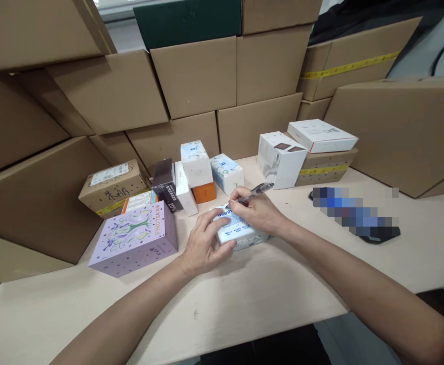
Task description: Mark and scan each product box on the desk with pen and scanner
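A white and blue pack of tissues (pixel 237 230) lies flat on the table with printed lettering facing up. My left hand (pixel 206 238) grips its left end, fingers over the top and thumb along the near side. A pen (pixel 259 189) is pinched in my right hand (pixel 258 210), its barrel slanting up to the right. The pen's tip is at the far left part of the pack's top, partly hidden by my fingers. The side of my right hand rests on the pack.
Left of my hands stands a lilac tea box (pixel 134 238). Behind are more tissue packs (pixel 227 172), a dark box (pixel 164 182), an orange box (pixel 204 192) and white boxes (pixel 279 157). Stacked cardboard cartons (pixel 195 76) wall the back. A blurred-out object (pixel 353 213) lies right.
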A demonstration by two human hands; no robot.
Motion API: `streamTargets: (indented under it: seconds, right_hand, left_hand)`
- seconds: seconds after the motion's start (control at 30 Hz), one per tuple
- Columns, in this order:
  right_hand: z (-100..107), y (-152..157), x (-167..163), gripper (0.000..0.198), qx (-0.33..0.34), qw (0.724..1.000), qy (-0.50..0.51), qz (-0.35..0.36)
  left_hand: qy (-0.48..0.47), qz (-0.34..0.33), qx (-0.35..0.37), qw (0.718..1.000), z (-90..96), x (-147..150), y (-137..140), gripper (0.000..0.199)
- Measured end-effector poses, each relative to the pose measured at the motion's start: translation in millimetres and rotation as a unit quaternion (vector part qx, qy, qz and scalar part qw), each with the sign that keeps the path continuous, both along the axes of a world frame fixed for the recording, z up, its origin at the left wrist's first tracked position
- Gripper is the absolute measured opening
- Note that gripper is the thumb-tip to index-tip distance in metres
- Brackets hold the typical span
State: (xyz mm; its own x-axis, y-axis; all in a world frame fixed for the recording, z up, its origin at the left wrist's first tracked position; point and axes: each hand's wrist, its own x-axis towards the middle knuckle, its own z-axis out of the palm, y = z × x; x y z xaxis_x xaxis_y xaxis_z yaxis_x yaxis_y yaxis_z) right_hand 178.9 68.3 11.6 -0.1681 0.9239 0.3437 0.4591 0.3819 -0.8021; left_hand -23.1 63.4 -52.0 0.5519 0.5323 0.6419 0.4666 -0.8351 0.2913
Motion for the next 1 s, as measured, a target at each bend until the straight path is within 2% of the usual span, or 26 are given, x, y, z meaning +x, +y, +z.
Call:
streamTargets:
  seconds: [0.2,0.37,0.57,0.7,0.77,0.83,0.93,1.0]
  right_hand:
    - [0,1,1,0.012,0.008,1.0,-0.003,0.005]
    - [-1,0,2,0.014,-0.011,1.0,0.005,0.011]
    - [0,1,10,0.017,-0.007,0.992,0.124,-0.017]
    - [6,11,42,0.019,0.035,0.981,0.175,-0.08]
    - [5,20,64,0.018,0.03,0.983,0.126,-0.131]
    - [-3,32,83,0.019,-0.008,0.986,-0.007,-0.169]
    - [-22,46,100,0.023,-0.054,0.96,-0.213,-0.172]
    - [-34,53,103,0.024,-0.069,0.942,-0.287,-0.162]
  left_hand:
    - [-0.002,-0.001,0.0,1.0,-1.0,0,0,0.044]
    - [-0.002,0.0,-0.004,1.0,-3.3,-1,1,0.045]
    - [-0.002,0.0,-0.012,1.0,-2.6,-1,1,0.045]
    - [-0.017,0.001,-0.027,0.999,-1.4,-1,0,0.043]
    - [-0.018,-0.002,-0.031,0.999,-1.6,-1,0,0.043]
    - [-0.018,-0.006,-0.033,0.999,-2.2,-1,0,0.044]
    - [-0.022,-0.01,-0.033,0.999,-3.1,-2,1,0.045]
    - [-0.025,-0.011,-0.032,0.999,-3.5,-2,1,0.046]
